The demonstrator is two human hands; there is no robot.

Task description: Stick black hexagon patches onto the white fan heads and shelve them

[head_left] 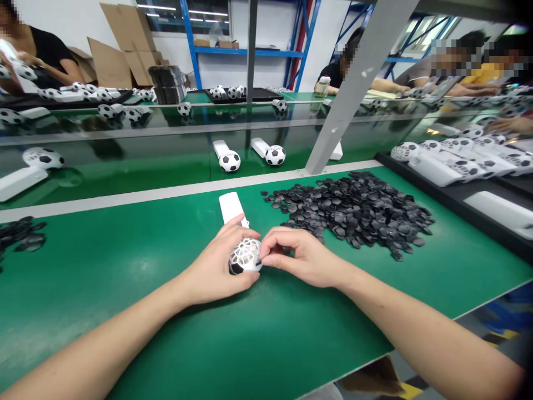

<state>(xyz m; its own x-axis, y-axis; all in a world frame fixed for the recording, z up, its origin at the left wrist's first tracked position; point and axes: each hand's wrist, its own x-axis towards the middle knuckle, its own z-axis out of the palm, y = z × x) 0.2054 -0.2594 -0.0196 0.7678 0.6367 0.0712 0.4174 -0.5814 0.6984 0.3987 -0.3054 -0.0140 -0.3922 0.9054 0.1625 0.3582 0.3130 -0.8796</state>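
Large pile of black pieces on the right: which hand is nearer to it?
Right. The right hand is beside the near left edge of the large pile; the left hand is farther left, around the ball.

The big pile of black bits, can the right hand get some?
Probably yes. The pile lies close by the right hand, with nothing standing between. But its fingers seem busy pinching a small black piece at the ball.
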